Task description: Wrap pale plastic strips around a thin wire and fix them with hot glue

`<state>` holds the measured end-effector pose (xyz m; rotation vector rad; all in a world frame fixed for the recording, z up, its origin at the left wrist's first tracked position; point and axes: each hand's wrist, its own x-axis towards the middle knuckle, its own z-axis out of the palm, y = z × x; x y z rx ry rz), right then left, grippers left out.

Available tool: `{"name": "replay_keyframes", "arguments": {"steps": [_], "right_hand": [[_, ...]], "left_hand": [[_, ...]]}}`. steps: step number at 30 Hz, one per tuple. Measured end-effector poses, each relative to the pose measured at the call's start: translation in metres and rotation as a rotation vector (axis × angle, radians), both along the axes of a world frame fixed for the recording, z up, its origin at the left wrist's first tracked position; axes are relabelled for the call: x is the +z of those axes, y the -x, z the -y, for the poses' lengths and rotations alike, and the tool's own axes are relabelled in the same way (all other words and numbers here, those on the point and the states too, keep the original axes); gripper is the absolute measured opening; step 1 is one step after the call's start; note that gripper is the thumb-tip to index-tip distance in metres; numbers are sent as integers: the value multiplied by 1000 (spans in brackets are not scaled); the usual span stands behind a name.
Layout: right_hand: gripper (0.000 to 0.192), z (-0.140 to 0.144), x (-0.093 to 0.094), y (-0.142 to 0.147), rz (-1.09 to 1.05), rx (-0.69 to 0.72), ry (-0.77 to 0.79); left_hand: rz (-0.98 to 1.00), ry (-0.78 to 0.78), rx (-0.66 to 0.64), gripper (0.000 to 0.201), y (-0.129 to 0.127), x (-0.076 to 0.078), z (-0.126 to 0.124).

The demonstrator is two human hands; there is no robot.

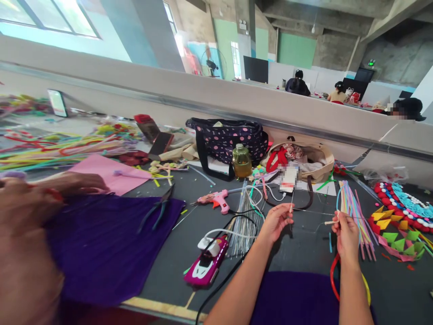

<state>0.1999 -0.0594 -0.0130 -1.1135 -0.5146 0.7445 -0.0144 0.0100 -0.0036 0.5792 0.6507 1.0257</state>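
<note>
Above the dark grey table (297, 253), the person's left hand (277, 221) and right hand (345, 230) were raised side by side, a little apart. The left hand's thumb and forefinger were pinched shut on the end of a thin wire (291, 208), its other fingers loosely curled. The right hand's fingers were closed around a short pale stick (330, 222), which pointed toward the left hand; whether the wire ran on to meet that stick was too fine to tell. Just beside the right hand lay a bundle of pastel pipe cleaners (353, 212), and a red ring (333, 275) lay under that wrist. Left of the left hand were a sheaf of thin wires (245, 225), a pink glue gun (216, 198) and a magenta phone (207, 264) on a white cable. Purple cloth (101, 248) with pliers (158, 208) on it covered the left part of the table, where another person's hand (23, 212) showed, blurred. A spotted bag (230, 140) and a yellowish bottle (241, 161) stood farther back.
</note>
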Motion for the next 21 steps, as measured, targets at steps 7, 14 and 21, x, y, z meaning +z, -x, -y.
{"name": "replay_keyframes", "arguments": {"steps": [7, 14, 21], "right_hand": [[34, 1, 1, 2, -42, 28, -5], [33, 1, 0, 4, -65, 44, -7], [35, 1, 4, 7, -105, 12, -61]], "left_hand": [[12, 18, -5, 26, 1, -1, 1], [7, 45, -3, 26, 1, -4, 0], [-67, 9, 73, 28, -1, -5, -2]]}}
